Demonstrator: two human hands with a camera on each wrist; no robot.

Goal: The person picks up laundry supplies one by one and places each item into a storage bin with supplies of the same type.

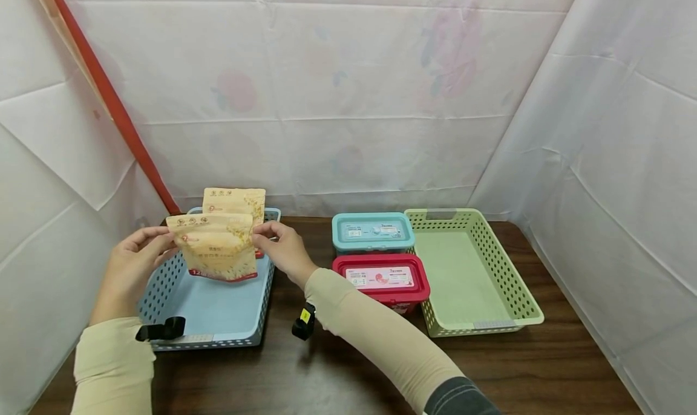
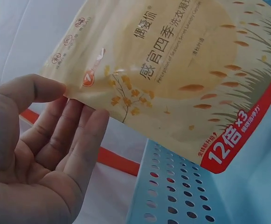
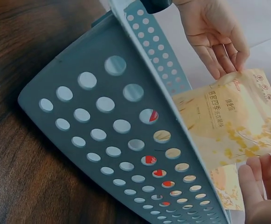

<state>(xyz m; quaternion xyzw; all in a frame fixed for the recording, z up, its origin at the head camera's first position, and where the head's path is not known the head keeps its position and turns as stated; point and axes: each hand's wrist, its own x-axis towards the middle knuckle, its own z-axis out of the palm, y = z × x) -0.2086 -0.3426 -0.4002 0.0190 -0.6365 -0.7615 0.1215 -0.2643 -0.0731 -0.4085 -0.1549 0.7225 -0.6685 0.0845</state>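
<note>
Both sleeves (image 1: 381, 333) are beige, the right meeting dark grey cloth (image 1: 460, 398) with pale stitching. Both straps (image 1: 158, 331) are black, the right one bearing a yellow tag (image 1: 305, 315).

So both arms are stretched out forward. Left forearm (image 1: 111, 366) comes up nearly straight from the bottom corner, while the right forearm (image 1: 381, 336) slants way over toward the left. Pale sleeves (image 1: 348, 303) run down to about the wrists, and hands are bare. Left hand (image 1: 127, 267) and right hand (image 1: 285, 251) are at roughly the same height, a bit apart, fingertips pointing in at each other. Both are doing a pinch grip. In the left wrist view, the left fingers (image 2: 63, 133) are bent and the palm's showing. Right thumb and index do the pinching over there, wrist pretty much in line with the forearm.
</note>
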